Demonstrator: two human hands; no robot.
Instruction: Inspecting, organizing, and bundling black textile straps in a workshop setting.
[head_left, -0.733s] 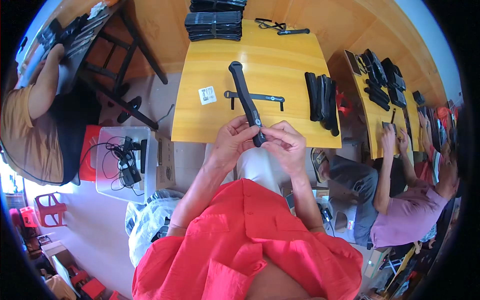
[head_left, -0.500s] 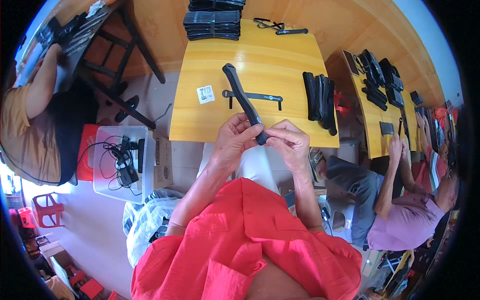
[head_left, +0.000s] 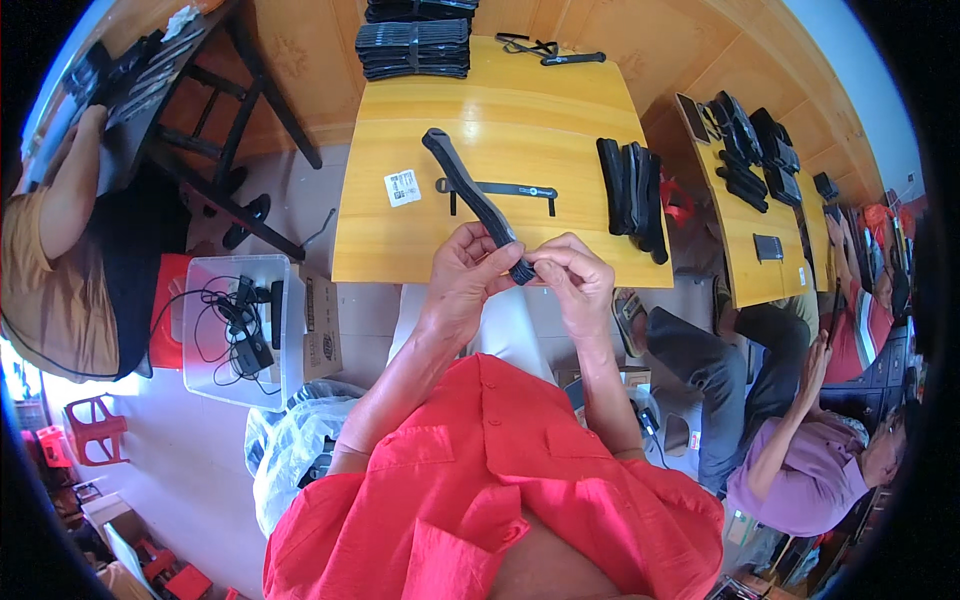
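Note:
A bundle of flat black straps (head_left: pixel 468 192) slants up and away from me over the near part of the yellow table. My left hand (head_left: pixel 468 268) is closed round its near end, thumb on top. At that same end my right hand (head_left: pixel 575 278) pinches with thumb and forefinger; the fingertips hide exactly what they grip. Beyond the bundle, one black strap (head_left: pixel 508 189) with a small pale mark lies crosswise on the table, partly covered by the bundle. A white printed label (head_left: pixel 403 188) lies to its left.
Several black strap bundles (head_left: pixel 630 195) lie at the table's right, and a tall stack (head_left: pixel 412 48) stands at the far left. A clear plastic bin (head_left: pixel 236 392) with cables is on my left. Co-workers sit on both sides; a second table (head_left: pixel 745 270) stands right.
The view has shifted slightly, so the table sits a little further left and higher. My hands keep their hold on the bundle. The co-worker at right has leaned back from the second table.

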